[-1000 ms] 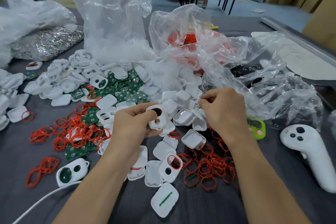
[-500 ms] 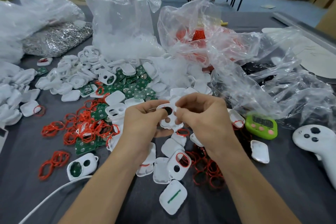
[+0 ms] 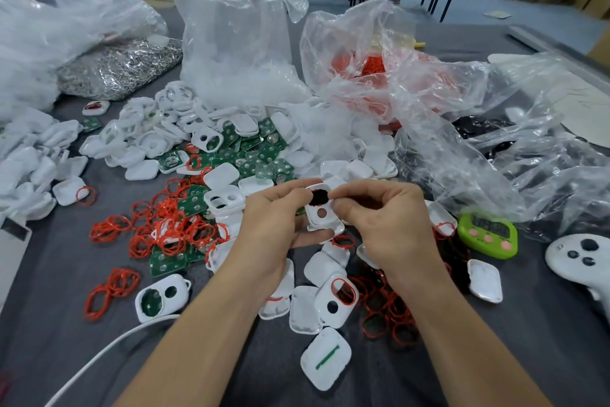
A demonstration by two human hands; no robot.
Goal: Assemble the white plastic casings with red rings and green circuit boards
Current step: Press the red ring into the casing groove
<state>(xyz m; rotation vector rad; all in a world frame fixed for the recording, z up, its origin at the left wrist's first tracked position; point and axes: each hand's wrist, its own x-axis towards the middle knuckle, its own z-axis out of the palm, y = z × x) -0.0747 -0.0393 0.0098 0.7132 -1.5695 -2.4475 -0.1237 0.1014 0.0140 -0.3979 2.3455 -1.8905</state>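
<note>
Both hands hold one white casing (image 3: 321, 212) above the surface (image 3: 99, 357): left hand (image 3: 274, 228) pinches its left edge, right hand (image 3: 383, 225) its top. Casings, red rings (image 3: 171, 231) and green boards (image 3: 260, 155) lie heaped, uncountable. A second ago the right hand was apart, in the pile.

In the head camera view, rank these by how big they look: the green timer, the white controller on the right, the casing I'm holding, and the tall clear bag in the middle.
1. Tall clear bag, by far the largest.
2. White controller, though cut off by the frame edge.
3. Green timer.
4. Held casing, partly hidden by both hands; close to the timer, so that order is unsure.
</note>
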